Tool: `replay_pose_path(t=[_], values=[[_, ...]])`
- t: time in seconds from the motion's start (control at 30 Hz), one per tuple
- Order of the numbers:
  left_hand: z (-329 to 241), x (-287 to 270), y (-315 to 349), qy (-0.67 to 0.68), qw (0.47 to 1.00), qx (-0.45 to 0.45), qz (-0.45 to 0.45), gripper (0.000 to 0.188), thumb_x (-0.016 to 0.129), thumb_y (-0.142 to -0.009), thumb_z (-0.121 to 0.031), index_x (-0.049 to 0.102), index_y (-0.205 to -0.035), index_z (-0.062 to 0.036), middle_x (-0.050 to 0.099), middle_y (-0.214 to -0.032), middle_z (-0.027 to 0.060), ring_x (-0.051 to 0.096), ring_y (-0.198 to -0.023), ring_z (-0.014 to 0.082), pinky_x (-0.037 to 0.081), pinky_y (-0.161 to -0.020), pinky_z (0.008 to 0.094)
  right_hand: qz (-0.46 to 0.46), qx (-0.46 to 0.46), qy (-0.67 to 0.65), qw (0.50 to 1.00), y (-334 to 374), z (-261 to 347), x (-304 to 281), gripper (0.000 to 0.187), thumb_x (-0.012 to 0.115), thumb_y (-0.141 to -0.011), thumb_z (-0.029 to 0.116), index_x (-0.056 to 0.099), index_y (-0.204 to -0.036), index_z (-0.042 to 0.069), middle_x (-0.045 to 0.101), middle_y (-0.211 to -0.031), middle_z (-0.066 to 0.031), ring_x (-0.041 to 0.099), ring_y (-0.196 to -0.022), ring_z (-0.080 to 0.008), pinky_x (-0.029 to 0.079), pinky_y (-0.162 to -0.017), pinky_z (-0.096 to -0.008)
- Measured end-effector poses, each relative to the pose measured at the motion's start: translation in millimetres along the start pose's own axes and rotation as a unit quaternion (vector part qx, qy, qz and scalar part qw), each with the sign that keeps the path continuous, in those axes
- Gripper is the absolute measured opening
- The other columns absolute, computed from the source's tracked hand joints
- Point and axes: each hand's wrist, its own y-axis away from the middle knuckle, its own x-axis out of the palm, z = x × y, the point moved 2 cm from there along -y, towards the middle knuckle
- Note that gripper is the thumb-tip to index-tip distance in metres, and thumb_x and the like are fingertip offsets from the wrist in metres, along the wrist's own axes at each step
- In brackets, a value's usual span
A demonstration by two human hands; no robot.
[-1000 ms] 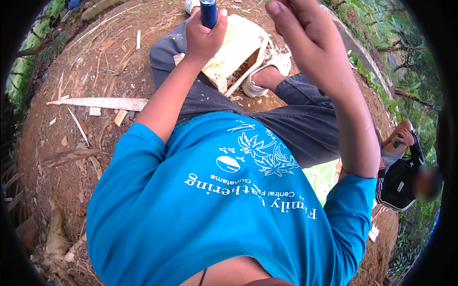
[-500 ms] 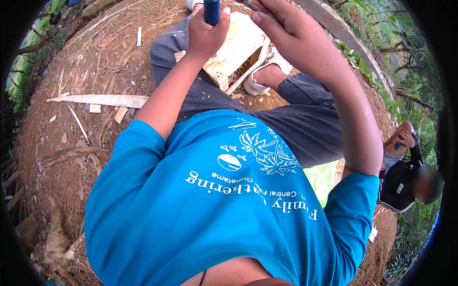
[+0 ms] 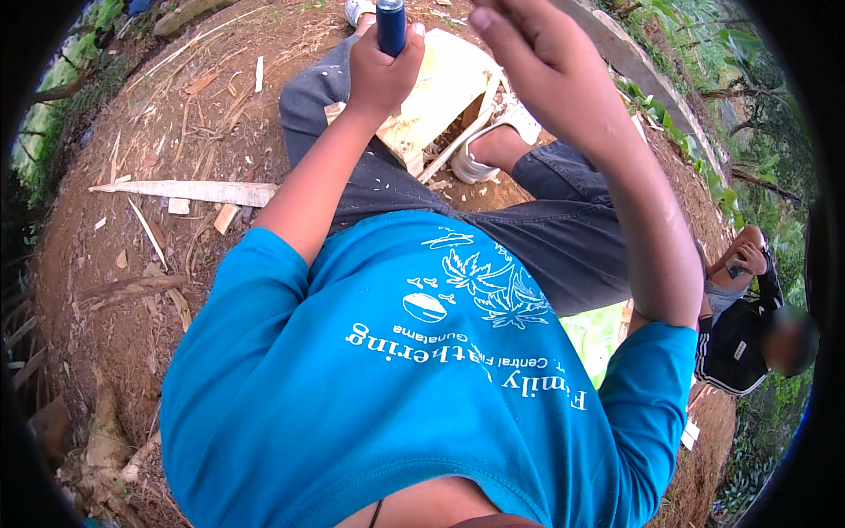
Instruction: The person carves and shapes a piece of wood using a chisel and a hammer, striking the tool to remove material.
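My left hand [image 3: 385, 77] is wrapped round a blue cylindrical handle [image 3: 391, 31] near the top edge. What the handle belongs to is hidden. Just beyond and below that hand is a pale wooden board or block [image 3: 440, 84] with a cut, chipped edge, set between my legs. My right hand [image 3: 541, 57] is raised over the board's right side, its fingers stretched out and the thumb apart. Its fingertips run out of the picture, and I see nothing held in it.
A long pointed wood strip [image 3: 189, 187] and small offcuts [image 3: 225, 216] lie on the dirt to the left. My white shoe [image 3: 475, 158] is beside the board. At the right sits another person [image 3: 739, 339] in dark clothing. A concrete edge [image 3: 616, 48] and plants border the upper right.
My right hand has shifted slightly to the right, away from my left hand. The left hand and blue handle have hardly moved.
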Motion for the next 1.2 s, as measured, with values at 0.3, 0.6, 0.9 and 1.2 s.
replay_pose_path(t=[0.3,0.6,0.9,1.2], values=[[-5.2,-0.7,-4.5,-0.045,0.996,0.073,-0.011,0.035,0.07,-0.097,-0.023,0.056,-0.071,-0.0036,0.056,-0.059,-0.0008,0.051,-0.058,0.008,0.043,-0.056,0.0303,-0.037,-0.087,0.029,0.995,6.4,7.0,5.0,0.024,0.055,-0.102,0.016,0.058,-0.122,0.001,0.064,-0.09,-0.0235,0.066,-0.082,-0.0394,0.05,-0.074,-0.0457],[-5.8,2.3,-0.8,0.001,1.0,-0.021,-0.004,0.031,0.07,-0.096,-0.024,0.058,-0.077,-0.0027,0.057,-0.061,-0.0008,0.051,-0.058,0.0072,0.043,-0.055,0.0298,-0.025,-0.067,-0.01,0.997,3.8,0.5,5.0,0.026,0.055,-0.101,0.014,0.059,-0.123,0.002,0.066,-0.089,-0.0237,0.066,-0.08,-0.0409,0.051,-0.073,-0.0442],[4.3,3.0,8.2,0.007,0.999,-0.036,0.011,0.029,0.071,-0.096,-0.023,0.058,-0.078,-0.0034,0.057,-0.063,-0.0004,0.052,-0.061,0.0068,0.044,-0.057,0.0293,0.049,0.019,0.014,0.999,-1.9,0.2,0.5,0.028,0.055,-0.102,0.013,0.059,-0.126,0.0,0.066,-0.087,-0.0228,0.067,-0.076,-0.0346,0.051,-0.069,-0.0424],[-21.0,-7.4,-3.2,0.079,0.996,-0.034,-0.019,0.027,0.07,-0.097,-0.019,0.057,-0.079,-0.0048,0.057,-0.065,-0.0033,0.053,-0.062,0.0044,0.044,-0.058,0.0267,-0.01,0.048,-0.135,0.99,25.9,-4.3,-3.6,0.039,0.055,-0.107,0.016,0.053,-0.143,-0.001,0.053,-0.088,0.0001,0.048,-0.075,-0.0067,0.044,-0.066,-0.0247]])
